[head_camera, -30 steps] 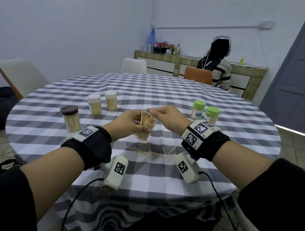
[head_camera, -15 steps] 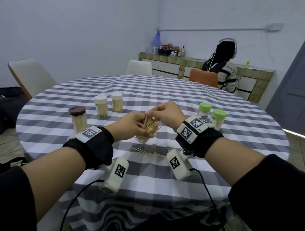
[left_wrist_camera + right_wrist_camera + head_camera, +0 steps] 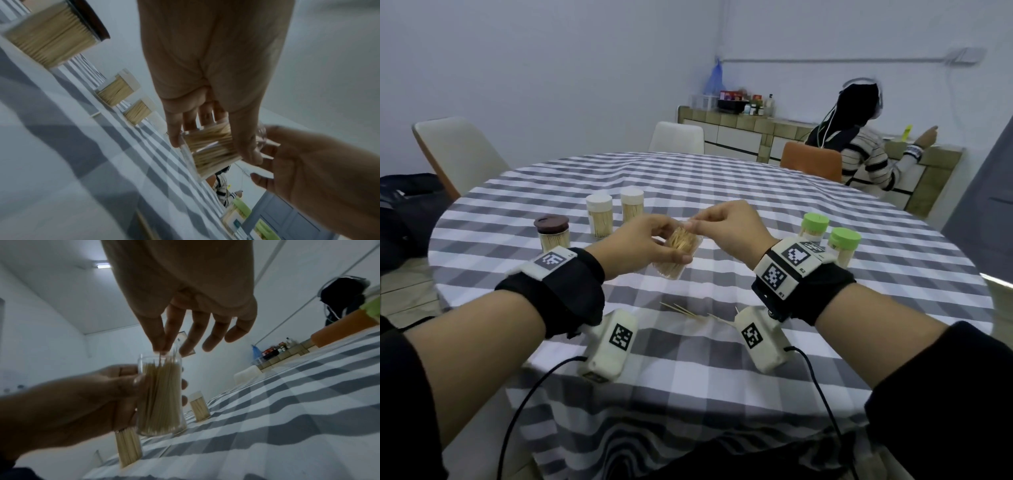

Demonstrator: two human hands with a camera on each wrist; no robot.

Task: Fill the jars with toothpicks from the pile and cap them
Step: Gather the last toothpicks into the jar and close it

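My left hand (image 3: 659, 241) grips a clear uncapped jar (image 3: 678, 255) packed with toothpicks and holds it tilted just above the checked table (image 3: 722, 192). My right hand (image 3: 693, 224) is at the jar's mouth, thumb and forefinger pinching the top of a toothpick that stands in the jar (image 3: 160, 394). The other right fingers (image 3: 213, 337) are spread loosely. In the left wrist view the jar (image 3: 209, 149) lies between the left fingers and thumb. A few loose toothpicks (image 3: 688, 310) lie on the cloth below the hands.
Filled, capped jars stand on the table: a brown-capped jar (image 3: 551, 233) and two white-capped jars (image 3: 599, 219) at left, two green-capped jars (image 3: 844, 245) at right. A person (image 3: 859, 150) sits at the back right by an orange chair (image 3: 811, 164). White chairs ring the far side.
The right hand has lowered its toothpick from above the jar down into it. The left hand has tilted the jar further. The head view has shifted slightly.
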